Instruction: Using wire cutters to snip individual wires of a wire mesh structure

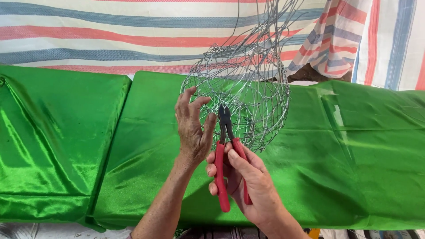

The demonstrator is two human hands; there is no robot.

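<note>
A rounded basket of woven silver wire mesh (252,84) hangs in the middle of the view, with loose wire ends rising from its top. My left hand (192,126) holds the basket's lower left rim, fingers curled into the mesh. My right hand (245,179) grips a pair of red-handled cutting pliers (228,150). The pliers point upward, and their dark jaws sit at the mesh near the left hand's fingertips.
Shiny green satin cloth (345,150) covers the surface below and behind the basket, with a seam on the left. A striped red, blue and white tarp (110,35) hangs behind. A folded piece of the tarp (336,40) drapes at the upper right.
</note>
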